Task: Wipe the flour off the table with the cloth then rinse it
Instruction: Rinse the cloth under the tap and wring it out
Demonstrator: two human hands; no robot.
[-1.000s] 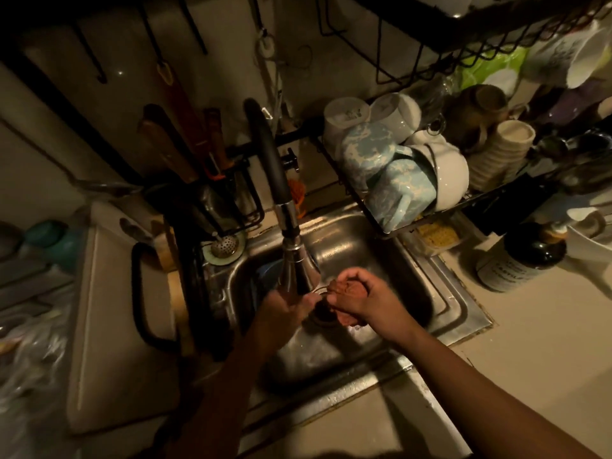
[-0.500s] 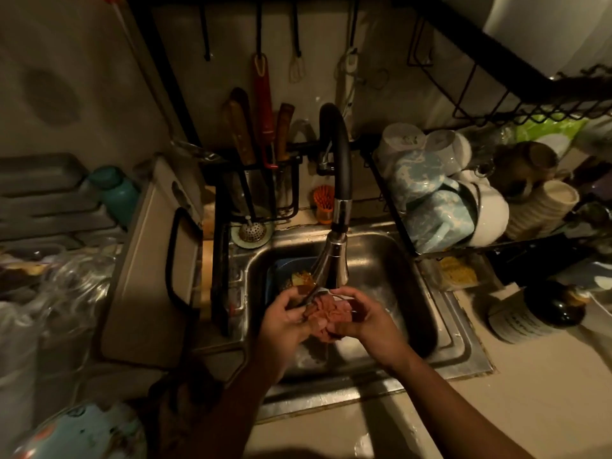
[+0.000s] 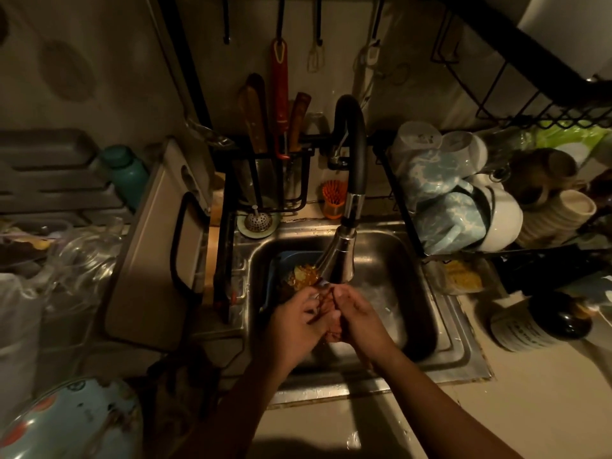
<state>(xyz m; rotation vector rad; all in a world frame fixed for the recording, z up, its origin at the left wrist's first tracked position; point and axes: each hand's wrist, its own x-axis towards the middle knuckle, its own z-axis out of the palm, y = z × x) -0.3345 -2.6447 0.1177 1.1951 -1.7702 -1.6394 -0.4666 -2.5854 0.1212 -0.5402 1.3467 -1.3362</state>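
**Cloth bunched between both hands over the sink**

The small reddish-brown cloth (image 3: 327,313) is wadded tight. The left hand (image 3: 293,323) and right hand (image 3: 361,318) curl round it and hide most of it, just below the chrome-headed black faucet (image 3: 341,260). In the stainless steel sink (image 3: 462,346), a blue dish (image 3: 284,260) holds yellow-orange scraps (image 3: 303,276). The dim light hides any running water.

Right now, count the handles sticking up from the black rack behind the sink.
3: wide wooden handle left, red handle middle, slim wooden handle right; the dark may hide more.
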